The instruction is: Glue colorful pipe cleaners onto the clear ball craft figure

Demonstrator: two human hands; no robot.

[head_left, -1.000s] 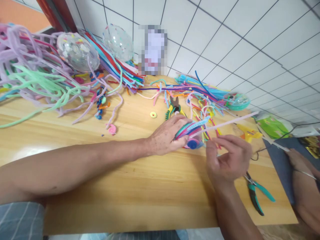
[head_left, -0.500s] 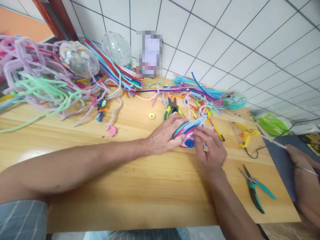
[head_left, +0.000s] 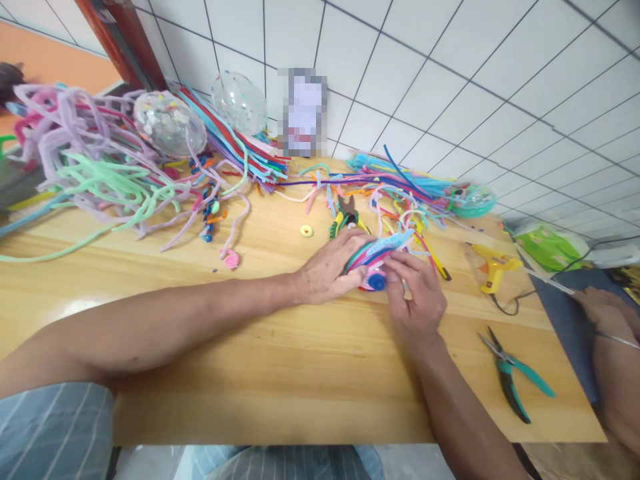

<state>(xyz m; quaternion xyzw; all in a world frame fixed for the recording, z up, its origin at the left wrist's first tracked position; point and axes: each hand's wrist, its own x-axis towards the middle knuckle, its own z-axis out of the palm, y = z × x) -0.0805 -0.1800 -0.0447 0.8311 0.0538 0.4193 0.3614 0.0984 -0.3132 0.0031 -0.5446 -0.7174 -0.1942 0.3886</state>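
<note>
Over the middle of the wooden table (head_left: 280, 373), my left hand (head_left: 333, 270) is wrapped round a multicoloured pipe-cleaner craft (head_left: 383, 252) with blue, pink, teal and purple strands. A blue coiled disc (head_left: 376, 281) shows on its lower side. Fingers of my right hand (head_left: 417, 290) pinch the craft's right end, and my fingers partly hide it. Just behind my left hand lie yellow-green pliers (head_left: 346, 213), jaws pointing away from me. Loose pipe cleaners (head_left: 400, 207) lie behind the craft.
Pipe cleaner heaps (head_left: 110, 180) and clear balls (head_left: 170, 123) crowd the back left. A phone (head_left: 304, 113) leans on the tiled wall. To the right are a yellow glue gun (head_left: 495, 263), teal-handled needle-nose pliers (head_left: 513, 373) and another person's arm (head_left: 615, 353). A yellow ring (head_left: 307, 231) lies mid-table.
My right hand has shifted slightly left, still pinching the craft. The blue disc has moved slightly left too. The whole view has shifted a little.
</note>
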